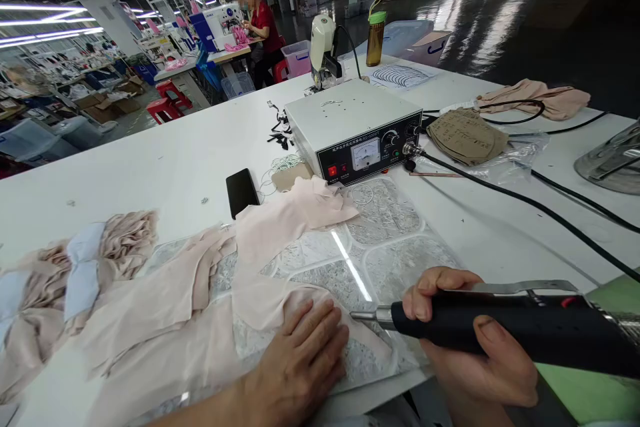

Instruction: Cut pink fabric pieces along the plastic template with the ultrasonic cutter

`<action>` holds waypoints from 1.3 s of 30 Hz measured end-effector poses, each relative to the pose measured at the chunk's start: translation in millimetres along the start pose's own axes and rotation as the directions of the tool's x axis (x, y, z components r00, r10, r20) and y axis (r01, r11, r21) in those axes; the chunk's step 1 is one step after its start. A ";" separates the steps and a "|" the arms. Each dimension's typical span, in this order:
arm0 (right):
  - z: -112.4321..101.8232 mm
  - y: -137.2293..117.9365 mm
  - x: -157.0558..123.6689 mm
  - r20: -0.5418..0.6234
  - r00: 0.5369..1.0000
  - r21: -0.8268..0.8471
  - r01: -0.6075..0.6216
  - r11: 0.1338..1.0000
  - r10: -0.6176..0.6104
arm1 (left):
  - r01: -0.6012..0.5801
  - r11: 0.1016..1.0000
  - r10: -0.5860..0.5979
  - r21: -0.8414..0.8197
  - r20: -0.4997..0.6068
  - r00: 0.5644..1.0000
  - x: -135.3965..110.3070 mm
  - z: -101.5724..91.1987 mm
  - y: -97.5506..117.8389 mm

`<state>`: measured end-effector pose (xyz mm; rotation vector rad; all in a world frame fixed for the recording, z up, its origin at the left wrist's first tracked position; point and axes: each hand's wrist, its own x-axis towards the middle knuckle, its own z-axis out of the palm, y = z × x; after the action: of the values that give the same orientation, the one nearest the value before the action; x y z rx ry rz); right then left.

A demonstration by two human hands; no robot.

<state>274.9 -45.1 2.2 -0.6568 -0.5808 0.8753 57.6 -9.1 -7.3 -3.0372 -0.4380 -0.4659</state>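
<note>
My left hand (305, 347) lies flat on a pale pink fabric piece (260, 293), fingers stretched out together and pressing it down on a clear patterned mat (400, 260). In my right hand (475, 340) is a black handheld ultrasonic welder (465, 320), fingers wrapped round its body. Its thin metal tip points left and meets or hovers just over the fabric beside my left fingertips; contact cannot be made out. More pink fabric pieces (155, 307) overlap to the left of my left hand.
A white power unit (350, 120) with dial and cables stands behind the mat. Around it are a phone (241, 192), brown cut pieces (467, 137), a bottle (376, 40) and a black cable (525, 197). Bundled fabric (85, 267) lies left. A person (263, 30) sits at a sewing machine.
</note>
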 end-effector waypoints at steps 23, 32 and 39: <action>-8.3 -3.5 -11.4 0.031 1.000 -0.059 -0.006 0.998 0.008 | 0.039 0.990 -0.030 -0.136 0.069 0.997 11.2 -11.1 -3.0; -12.1 -1.5 -12.5 0.035 0.998 -0.009 -0.042 0.999 0.043 | 0.005 0.995 -0.001 -0.099 0.039 0.999 14.3 -11.7 -1.8; -11.7 -0.8 -13.3 0.017 0.999 -0.003 -0.037 0.999 0.037 | 0.034 0.994 -0.024 -0.106 0.088 0.996 15.5 -10.2 2.0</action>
<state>276.6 -59.8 -7.4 -0.6649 -0.5864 0.9150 69.4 -7.6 7.1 -3.1682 -0.4768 -0.3716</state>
